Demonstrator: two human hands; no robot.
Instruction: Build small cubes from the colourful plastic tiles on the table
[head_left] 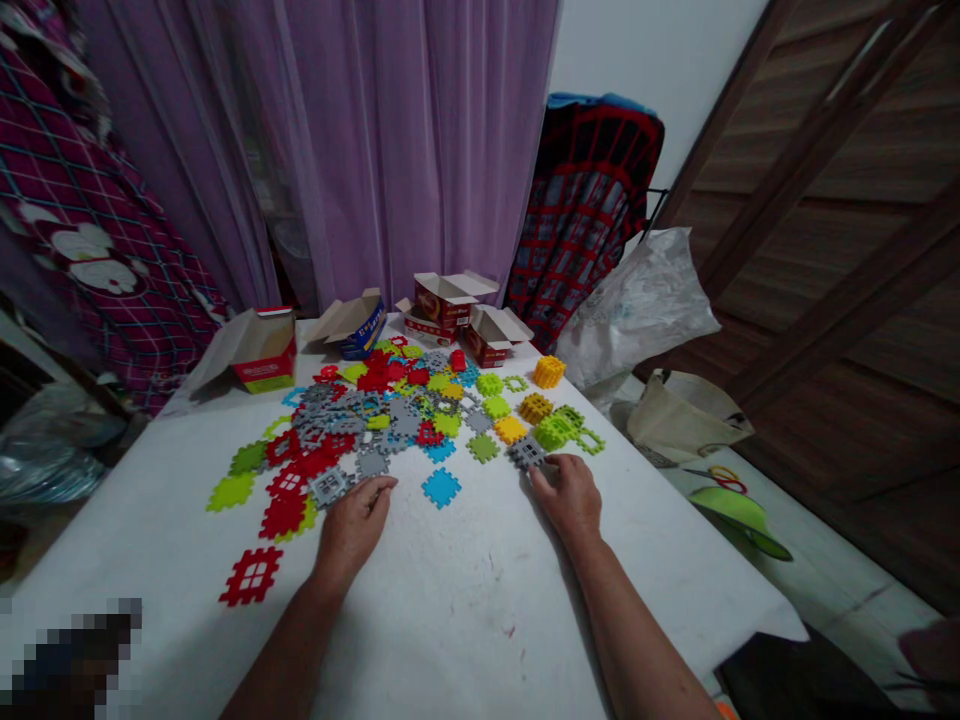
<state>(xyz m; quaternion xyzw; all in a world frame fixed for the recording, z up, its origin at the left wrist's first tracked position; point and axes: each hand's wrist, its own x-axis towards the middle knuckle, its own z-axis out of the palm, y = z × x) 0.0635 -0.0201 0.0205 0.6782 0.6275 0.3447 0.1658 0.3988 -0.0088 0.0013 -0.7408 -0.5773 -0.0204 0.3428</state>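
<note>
a: in the head view, where are your hands?

b: your left hand [352, 525] rests on the desk [465, 625], its fingers [379, 488] pressed together at a gray plastic tile [330, 487] on the edge of the tile heap [375, 420]. your right hand [566, 497] has its fingers [546, 468] against a second gray tile [527, 452]. i can't tell whether either hand is pinching.

a: what could go wrong?

b: if you push instead of lifting, a tile could skid across the desk, and its toothed edges could snag its neighbours and disturb the heap. the blue tile [441, 488] between your hands could also get knocked if they close inward.
</note>
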